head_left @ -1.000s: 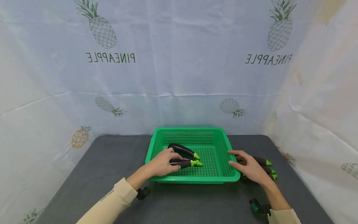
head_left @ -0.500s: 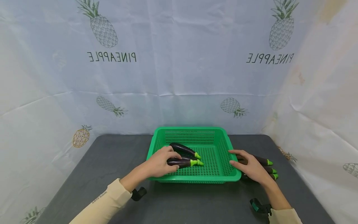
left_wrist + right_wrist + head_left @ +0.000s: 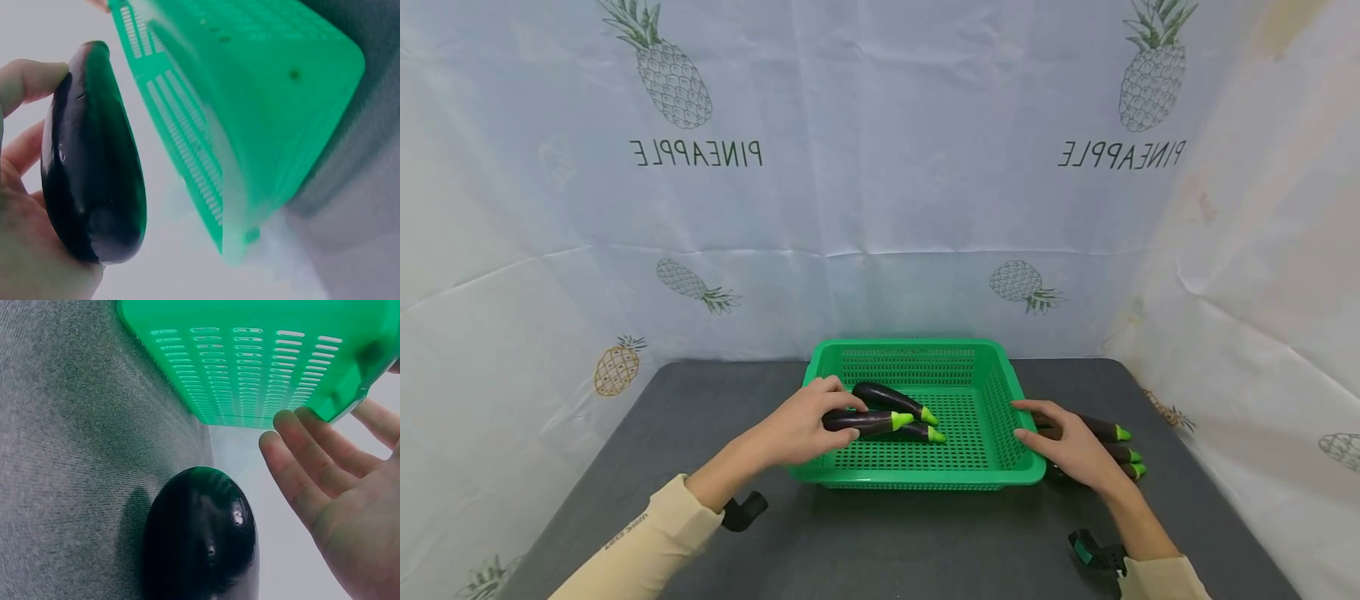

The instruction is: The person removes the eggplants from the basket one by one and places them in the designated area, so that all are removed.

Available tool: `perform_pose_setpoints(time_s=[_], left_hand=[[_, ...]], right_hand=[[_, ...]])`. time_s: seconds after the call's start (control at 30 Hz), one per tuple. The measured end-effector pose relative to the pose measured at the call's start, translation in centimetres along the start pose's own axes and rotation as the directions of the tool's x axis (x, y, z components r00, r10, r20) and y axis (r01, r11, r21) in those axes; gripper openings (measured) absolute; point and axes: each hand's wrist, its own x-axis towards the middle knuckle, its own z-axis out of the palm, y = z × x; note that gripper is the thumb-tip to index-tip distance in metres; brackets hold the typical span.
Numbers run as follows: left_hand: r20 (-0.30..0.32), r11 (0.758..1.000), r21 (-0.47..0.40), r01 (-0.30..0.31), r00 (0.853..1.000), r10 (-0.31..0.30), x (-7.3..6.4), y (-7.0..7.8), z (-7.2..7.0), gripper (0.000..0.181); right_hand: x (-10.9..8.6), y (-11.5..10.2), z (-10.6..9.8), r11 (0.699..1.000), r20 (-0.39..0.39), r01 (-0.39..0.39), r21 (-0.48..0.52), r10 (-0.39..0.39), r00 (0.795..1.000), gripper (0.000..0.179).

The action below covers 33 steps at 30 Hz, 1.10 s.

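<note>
My left hand (image 3: 808,421) grips a dark purple eggplant (image 3: 868,422) by its body, fingers and thumb on opposite sides, green stem pointing right. In the left wrist view this eggplant (image 3: 94,162) stands out beside the green basket (image 3: 275,81). Two more eggplants lie inside the basket: one at the back (image 3: 883,396) and one partly hidden beneath the held one (image 3: 917,432). At the basket's right rim (image 3: 1018,400) rests my right hand (image 3: 1070,446), its fingers extended along the edge. The right wrist view shows these fingers (image 3: 306,450) nearly straight against the rim.
Several eggplants (image 3: 1103,430) lie on the dark grey table (image 3: 910,542) to the right of the basket, partly covered by the right hand. One rounded eggplant end (image 3: 200,537) shows below that hand. Pineapple-print cloth (image 3: 880,200) hangs behind and at both sides.
My left hand has lifted the front eggplant from the other one in the basket and moved it up and to the left. The right hand stays at the rim.
</note>
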Motion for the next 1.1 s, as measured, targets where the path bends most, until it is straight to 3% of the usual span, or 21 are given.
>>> perform_pose_setpoints(time_s=[0.47,1.1], left_hand=[[-0.106,0.994,0.040,0.105,0.989,-0.100,-2.2,-2.3,-3.3,0.023],[-0.182,0.971,0.069,0.228,0.960,-0.213,-5.4,-8.4,-6.1,0.029]], right_hand=[[0.1,-0.3,0.2,1.000,-0.018,-0.001,-0.027,0.000,1.000,0.046],[0.0,-0.4,0.2,0.999,-0.020,-0.005,-0.048,0.004,1.000,0.047]])
